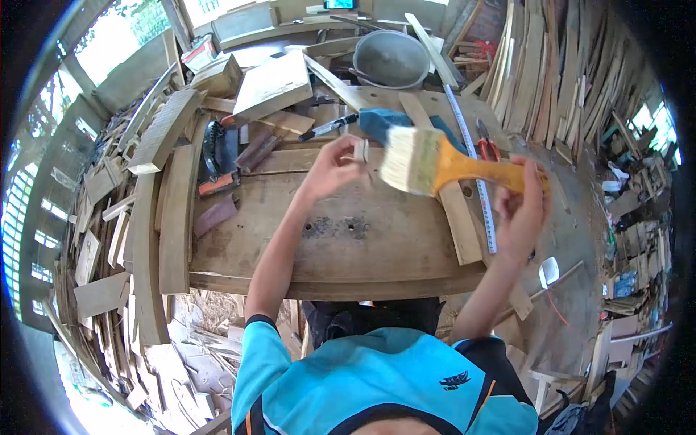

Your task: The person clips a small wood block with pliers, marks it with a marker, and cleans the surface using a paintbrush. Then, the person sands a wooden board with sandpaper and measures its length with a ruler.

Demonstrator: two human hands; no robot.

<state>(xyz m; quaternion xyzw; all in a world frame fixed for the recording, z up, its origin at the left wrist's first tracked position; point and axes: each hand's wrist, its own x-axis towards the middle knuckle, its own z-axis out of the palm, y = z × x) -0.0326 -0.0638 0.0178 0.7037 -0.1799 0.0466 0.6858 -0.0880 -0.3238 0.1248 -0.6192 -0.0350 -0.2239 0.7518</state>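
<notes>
Gripping the broad brush (417,161) by its orange handle, the right hand (523,206) was curled closed above the table's (355,254) right half. The left hand (335,172) pinched a small, blurred pale piece (360,151) near the bristles. A loose pinch might have dropped it; a low swing might have knocked the pliers (489,145). Room for moving lay toward the near edge.

No legible text, markings on the white ruler (469,156) too small to read, shirt emblem (454,380) unreadable
</notes>
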